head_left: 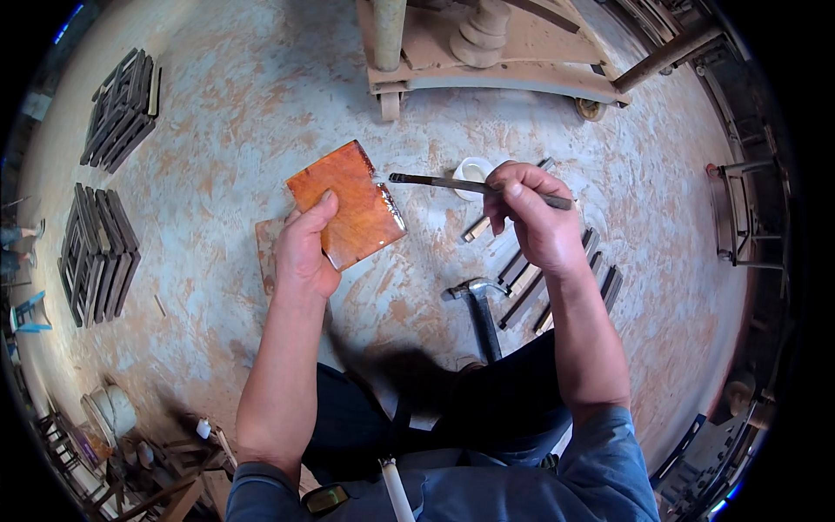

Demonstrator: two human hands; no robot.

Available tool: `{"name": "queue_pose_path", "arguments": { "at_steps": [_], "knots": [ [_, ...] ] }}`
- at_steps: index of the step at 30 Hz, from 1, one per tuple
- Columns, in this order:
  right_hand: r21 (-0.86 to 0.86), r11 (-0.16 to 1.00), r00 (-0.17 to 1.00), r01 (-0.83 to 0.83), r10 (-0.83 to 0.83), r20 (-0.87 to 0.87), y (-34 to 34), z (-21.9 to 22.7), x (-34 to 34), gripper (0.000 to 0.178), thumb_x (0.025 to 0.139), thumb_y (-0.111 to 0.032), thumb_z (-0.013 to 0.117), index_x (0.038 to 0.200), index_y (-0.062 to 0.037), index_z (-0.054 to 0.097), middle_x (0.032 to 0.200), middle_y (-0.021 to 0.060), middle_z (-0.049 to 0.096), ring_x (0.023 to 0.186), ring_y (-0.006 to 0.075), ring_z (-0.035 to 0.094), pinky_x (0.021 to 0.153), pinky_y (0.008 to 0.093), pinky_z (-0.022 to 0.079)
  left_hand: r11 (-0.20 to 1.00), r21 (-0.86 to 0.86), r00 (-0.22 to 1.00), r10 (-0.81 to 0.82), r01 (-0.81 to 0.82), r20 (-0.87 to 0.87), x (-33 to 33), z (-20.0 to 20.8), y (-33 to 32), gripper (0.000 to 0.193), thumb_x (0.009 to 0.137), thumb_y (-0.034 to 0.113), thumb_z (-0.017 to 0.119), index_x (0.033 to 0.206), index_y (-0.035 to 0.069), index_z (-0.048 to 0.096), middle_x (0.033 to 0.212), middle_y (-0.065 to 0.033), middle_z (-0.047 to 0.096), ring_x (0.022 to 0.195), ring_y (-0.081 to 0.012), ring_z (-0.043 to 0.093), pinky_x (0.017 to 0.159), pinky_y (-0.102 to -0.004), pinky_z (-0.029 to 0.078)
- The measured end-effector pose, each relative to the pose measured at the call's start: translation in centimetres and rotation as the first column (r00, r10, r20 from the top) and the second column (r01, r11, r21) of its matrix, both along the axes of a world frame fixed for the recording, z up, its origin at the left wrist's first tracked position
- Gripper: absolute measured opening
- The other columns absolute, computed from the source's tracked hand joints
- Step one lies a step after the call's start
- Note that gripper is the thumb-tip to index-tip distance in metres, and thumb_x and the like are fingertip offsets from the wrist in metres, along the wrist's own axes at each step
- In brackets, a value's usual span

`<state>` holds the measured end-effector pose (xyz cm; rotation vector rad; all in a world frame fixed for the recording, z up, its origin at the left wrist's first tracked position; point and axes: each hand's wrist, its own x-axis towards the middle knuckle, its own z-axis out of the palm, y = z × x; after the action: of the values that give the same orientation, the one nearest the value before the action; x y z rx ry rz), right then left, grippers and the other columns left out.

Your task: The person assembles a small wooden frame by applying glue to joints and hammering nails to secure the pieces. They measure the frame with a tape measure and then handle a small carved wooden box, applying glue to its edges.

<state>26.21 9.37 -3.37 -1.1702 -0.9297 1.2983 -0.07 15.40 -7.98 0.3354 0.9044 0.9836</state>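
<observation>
My left hand (311, 248) grips a reddish-orange wooden board (348, 204), thumb on top and fingers hidden beneath it. A notch cuts into the board's right edge, and that edge glistens as if wet. My right hand (539, 213) pinches a slim dark brush (448, 183), its tip pointing left, close to the notch; whether it touches the board I cannot tell. Partly behind my right hand is a small white bowl (470, 172) on the floor. A second, duller board (266, 248) shows past my left wrist.
A hammer (480, 313) and several dark wooden strips (526, 300) lie on the floor near my right knee. Two stacks of dark frames (100, 252) rest at left. Ahead stands a wheeled wooden trolley (513, 78). A bucket (113, 409) is at lower left.
</observation>
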Motion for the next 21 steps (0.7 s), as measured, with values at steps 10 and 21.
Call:
{"name": "queue_pose_path", "arguments": {
  "at_steps": [10, 21],
  "knots": [
    [0.057, 0.991, 0.967, -0.124, 0.107, 0.231, -0.8, 1.8, -0.3, 0.016, 0.09, -0.011, 0.063, 0.101, 0.0002, 0.065, 0.09, 0.0031, 0.06, 0.079, 0.0096, 0.055, 0.071, 0.024, 0.046, 0.999, -0.025, 0.999, 0.034, -0.035, -0.017, 0.2, 0.3, 0.3, 0.043, 0.094, 0.02, 0.058, 0.132, 0.002, 0.049, 0.129, -0.0127, 0.059, 0.116, -0.0297, 0.059, 0.099, -0.0481, 0.047],
    [0.206, 0.941, 0.865, -0.27, 0.143, 0.482, -1.0, 2.0, -0.5, 0.017, 0.083, 0.0, 0.066, 0.099, 0.0011, 0.066, 0.092, 0.0084, 0.06, 0.088, 0.0195, 0.057, 0.079, 0.0308, 0.045, 0.993, -0.039, 0.994, 0.109, -0.108, 0.003, -0.1, -0.2, 0.8, 0.04, 0.094, 0.018, 0.058, 0.13, 0.003, 0.05, 0.127, -0.012, 0.059, 0.115, -0.0293, 0.059, 0.098, -0.048, 0.048]
  ]
}}
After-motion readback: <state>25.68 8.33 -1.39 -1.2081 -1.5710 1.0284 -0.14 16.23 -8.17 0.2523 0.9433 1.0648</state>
